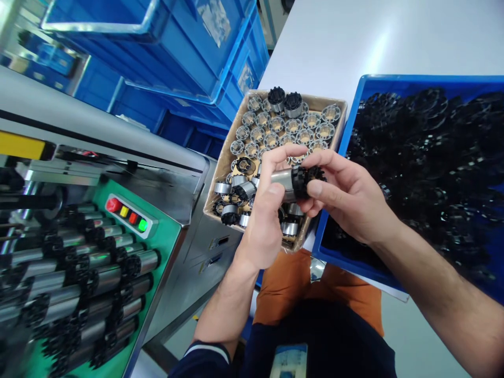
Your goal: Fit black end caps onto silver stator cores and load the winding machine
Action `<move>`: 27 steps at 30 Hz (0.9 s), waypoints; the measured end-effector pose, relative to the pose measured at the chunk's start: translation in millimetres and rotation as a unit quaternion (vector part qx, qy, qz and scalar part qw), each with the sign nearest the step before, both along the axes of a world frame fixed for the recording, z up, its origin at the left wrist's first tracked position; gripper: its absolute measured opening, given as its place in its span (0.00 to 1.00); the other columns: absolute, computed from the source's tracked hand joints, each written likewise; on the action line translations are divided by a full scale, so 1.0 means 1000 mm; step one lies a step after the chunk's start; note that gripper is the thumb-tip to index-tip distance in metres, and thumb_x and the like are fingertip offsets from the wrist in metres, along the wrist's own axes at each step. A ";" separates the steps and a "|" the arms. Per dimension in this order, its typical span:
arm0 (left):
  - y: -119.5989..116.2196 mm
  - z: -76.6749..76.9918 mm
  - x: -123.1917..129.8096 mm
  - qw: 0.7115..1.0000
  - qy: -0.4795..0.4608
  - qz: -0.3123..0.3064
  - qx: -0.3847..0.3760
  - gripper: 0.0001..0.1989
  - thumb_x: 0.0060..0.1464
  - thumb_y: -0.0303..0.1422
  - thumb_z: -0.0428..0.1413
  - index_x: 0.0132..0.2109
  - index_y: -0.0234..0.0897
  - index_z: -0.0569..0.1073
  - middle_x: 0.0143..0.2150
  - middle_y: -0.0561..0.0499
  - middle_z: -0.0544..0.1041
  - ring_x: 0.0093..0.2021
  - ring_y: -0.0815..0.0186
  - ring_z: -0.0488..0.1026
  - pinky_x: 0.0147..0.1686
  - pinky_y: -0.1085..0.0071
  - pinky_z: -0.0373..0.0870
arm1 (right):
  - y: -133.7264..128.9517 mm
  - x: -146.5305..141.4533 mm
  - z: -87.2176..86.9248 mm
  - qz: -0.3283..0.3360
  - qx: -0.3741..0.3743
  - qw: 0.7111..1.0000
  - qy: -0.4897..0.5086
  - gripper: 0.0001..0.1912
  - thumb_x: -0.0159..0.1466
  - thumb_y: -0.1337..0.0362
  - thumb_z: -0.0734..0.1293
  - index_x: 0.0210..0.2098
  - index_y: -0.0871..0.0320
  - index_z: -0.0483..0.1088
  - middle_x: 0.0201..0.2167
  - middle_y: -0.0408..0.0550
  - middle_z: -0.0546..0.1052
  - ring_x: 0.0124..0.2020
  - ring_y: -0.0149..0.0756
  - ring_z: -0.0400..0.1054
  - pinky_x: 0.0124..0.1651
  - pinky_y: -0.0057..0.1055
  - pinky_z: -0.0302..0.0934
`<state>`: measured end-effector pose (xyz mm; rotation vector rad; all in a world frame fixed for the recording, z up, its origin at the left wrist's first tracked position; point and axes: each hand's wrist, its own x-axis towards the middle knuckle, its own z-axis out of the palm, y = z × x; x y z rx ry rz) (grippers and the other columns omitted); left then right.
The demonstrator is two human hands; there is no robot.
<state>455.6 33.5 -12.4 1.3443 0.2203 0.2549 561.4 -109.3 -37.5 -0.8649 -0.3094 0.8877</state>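
My left hand [263, 226] is closed round a silver metal cylinder [282, 180], which lies sideways with a black toothed plastic end facing right. Between the thumb and fingers of my right hand [354, 195] is a black toothed plastic ring [316, 173], held against or right beside that end; whether the two are joined I cannot tell. Below both hands stands a cardboard box [342, 113]. Upright silver cores [293, 126] fill its far part in rows, two with black caps [276, 96]. Loose capped cylinders [229, 212] lie in its near part, partly hidden by my hands.
A blue bin [356, 126] of black plastic parts stands on the white table [326, 42] at right. Blue crates [189, 58] are stacked at far left. Left, a machine's green surface [167, 231] bears several silver cylinders [106, 278] and a button panel [132, 215].
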 end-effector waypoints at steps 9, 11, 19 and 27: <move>0.005 -0.007 0.001 0.998 -0.030 -0.040 -0.050 0.18 0.83 0.51 0.62 0.72 0.56 0.77 0.45 0.53 0.82 0.35 0.61 0.80 0.38 0.61 0.84 | 0.000 -0.004 0.002 -0.022 0.000 1.000 0.009 0.26 0.66 0.52 0.94 0.54 0.49 0.84 0.47 0.40 0.88 0.28 0.26 0.80 0.34 0.26 0.84; 0.004 -0.007 0.001 0.997 -0.019 -0.045 -0.054 0.17 0.85 0.53 0.60 0.71 0.58 0.78 0.45 0.53 0.82 0.35 0.62 0.79 0.36 0.64 0.81 | -0.002 -0.005 0.003 -0.032 -0.007 0.999 -0.024 0.25 0.66 0.52 0.95 0.53 0.48 0.84 0.48 0.39 0.87 0.30 0.27 0.81 0.36 0.29 0.86; 0.003 -0.006 -0.004 1.000 -0.013 -0.012 0.020 0.23 0.89 0.62 0.52 0.71 0.61 0.81 0.39 0.52 0.82 0.31 0.60 0.80 0.32 0.63 0.79 | 0.002 -0.006 0.001 -0.048 -0.011 0.996 -0.078 0.27 0.64 0.49 0.96 0.52 0.46 0.84 0.44 0.40 0.87 0.28 0.31 0.80 0.32 0.31 0.85; 0.022 -0.005 0.003 0.994 0.001 0.102 0.045 0.38 0.77 0.75 0.60 0.47 0.43 0.83 0.49 0.46 0.95 0.33 0.63 0.88 0.32 0.67 0.83 | -0.003 0.005 0.002 -0.065 -0.035 0.995 -0.062 0.26 0.68 0.45 0.93 0.53 0.48 0.83 0.35 0.36 0.85 0.22 0.30 0.77 0.27 0.31 0.81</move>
